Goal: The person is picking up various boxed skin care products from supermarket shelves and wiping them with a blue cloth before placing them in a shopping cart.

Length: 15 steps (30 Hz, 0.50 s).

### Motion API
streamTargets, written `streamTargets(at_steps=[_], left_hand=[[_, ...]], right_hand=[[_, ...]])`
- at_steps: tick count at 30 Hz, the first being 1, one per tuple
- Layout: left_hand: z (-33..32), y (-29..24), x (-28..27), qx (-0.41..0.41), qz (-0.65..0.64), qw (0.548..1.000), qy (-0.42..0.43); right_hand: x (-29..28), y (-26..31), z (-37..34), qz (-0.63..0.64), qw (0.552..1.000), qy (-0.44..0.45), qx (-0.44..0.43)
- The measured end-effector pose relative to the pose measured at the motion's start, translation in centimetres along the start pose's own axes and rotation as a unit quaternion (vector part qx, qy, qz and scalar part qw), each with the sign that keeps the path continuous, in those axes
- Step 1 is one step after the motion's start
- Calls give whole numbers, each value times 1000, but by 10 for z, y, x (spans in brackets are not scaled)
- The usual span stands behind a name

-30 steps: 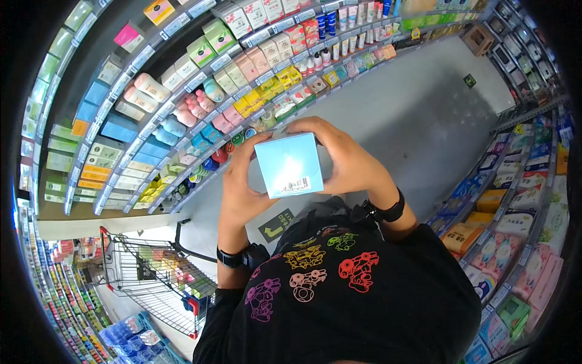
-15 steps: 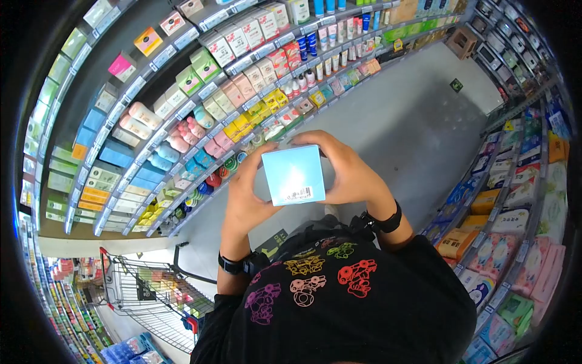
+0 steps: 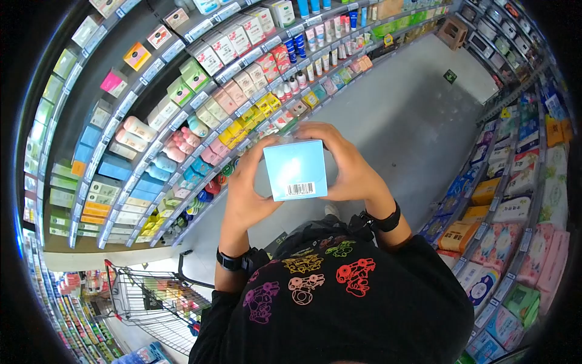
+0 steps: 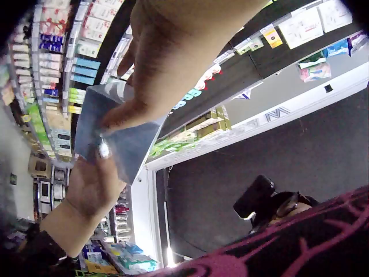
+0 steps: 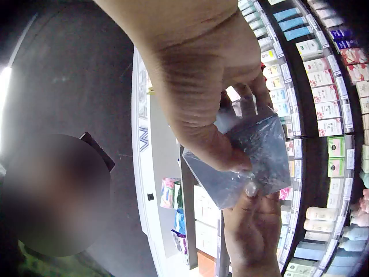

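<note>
A light blue box (image 3: pixel 295 164) is held up in front of the chest, its barcode side facing the head camera. My left hand (image 3: pixel 247 188) grips it from the left, and my right hand (image 3: pixel 351 170) grips the opposite side. In the left wrist view, the left thumb (image 4: pixel 124 114) lies across a face of the box (image 4: pixel 124 150), which looks grey-blue and glossy there. The right wrist view shows the right thumb (image 5: pixel 228 158) on that same face, near the left hand's thumb tip. Fingers behind the box are partly hidden.
Shelves of boxed and bottled goods (image 3: pixel 182 139) curve along the left. Packs of tissue-like goods (image 3: pixel 497 242) fill the right shelves. A shopping cart (image 3: pixel 151 303) stands at lower left. Grey floor (image 3: pixel 394 121) runs between the shelves, with a brown stool-like object (image 3: pixel 451 32) far off.
The head view has shifted, so the shelves sit further left and the cart lower. Both hands keep hold of the box; glare on it has lessened and its barcode shows more clearly.
</note>
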<state>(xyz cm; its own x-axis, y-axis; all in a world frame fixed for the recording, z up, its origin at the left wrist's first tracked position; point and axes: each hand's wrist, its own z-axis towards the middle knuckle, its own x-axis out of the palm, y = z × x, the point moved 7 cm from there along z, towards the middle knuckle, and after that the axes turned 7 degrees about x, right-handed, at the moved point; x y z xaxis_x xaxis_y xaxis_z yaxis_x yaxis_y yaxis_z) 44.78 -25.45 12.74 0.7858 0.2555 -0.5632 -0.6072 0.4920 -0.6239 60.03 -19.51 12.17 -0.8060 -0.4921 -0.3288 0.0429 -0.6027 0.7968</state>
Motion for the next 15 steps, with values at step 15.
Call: streamTargets(at_steps=[15], left_hand=[[-14,10,-18,-62,-30,996,-61]], right_hand=[[23,-16,9,120,989,22,89]])
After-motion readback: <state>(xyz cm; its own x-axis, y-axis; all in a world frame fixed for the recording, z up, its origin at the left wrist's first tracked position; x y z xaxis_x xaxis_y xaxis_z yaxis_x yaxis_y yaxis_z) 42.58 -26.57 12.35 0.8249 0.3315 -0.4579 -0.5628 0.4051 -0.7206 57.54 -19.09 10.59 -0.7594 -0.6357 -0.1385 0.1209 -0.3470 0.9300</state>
